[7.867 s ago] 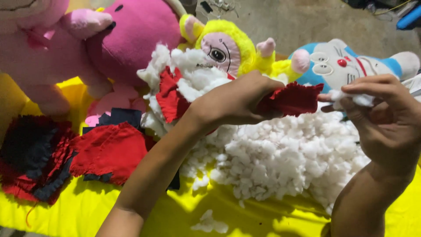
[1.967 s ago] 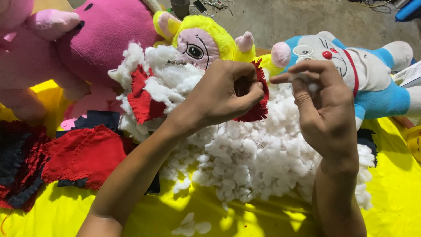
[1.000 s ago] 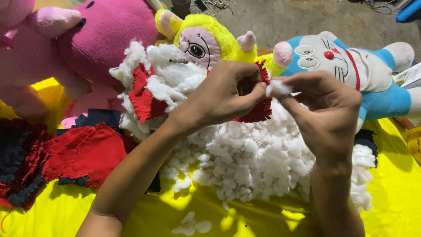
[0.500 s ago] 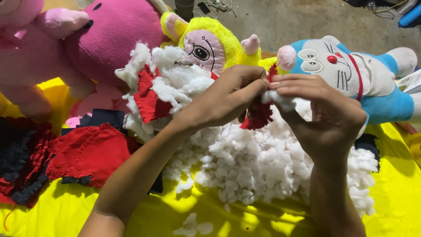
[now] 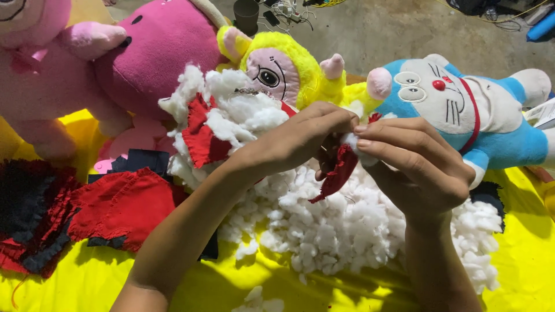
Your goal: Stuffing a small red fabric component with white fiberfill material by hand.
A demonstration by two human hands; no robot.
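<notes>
- Two hands now meet over the middle of the yellow sheet (image 5: 69, 289): my left hand (image 5: 300, 141) has drawn in and is pinched shut on the red fabric shell (image 5: 338, 170)
- My right hand (image 5: 422, 167), apart from it a moment ago, has closed its fingertips on a white tuft at the shell's mouth, so stuffing carries on
- Stuffing pile (image 5: 341, 231) lies just beneath
- Blue plush cat (image 5: 462, 110) and yellow plush (image 5: 277, 69) crowd the far edge; near edge has open room

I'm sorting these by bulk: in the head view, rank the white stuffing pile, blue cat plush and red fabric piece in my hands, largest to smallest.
1. white stuffing pile
2. blue cat plush
3. red fabric piece, held by both hands, partly hidden
</notes>
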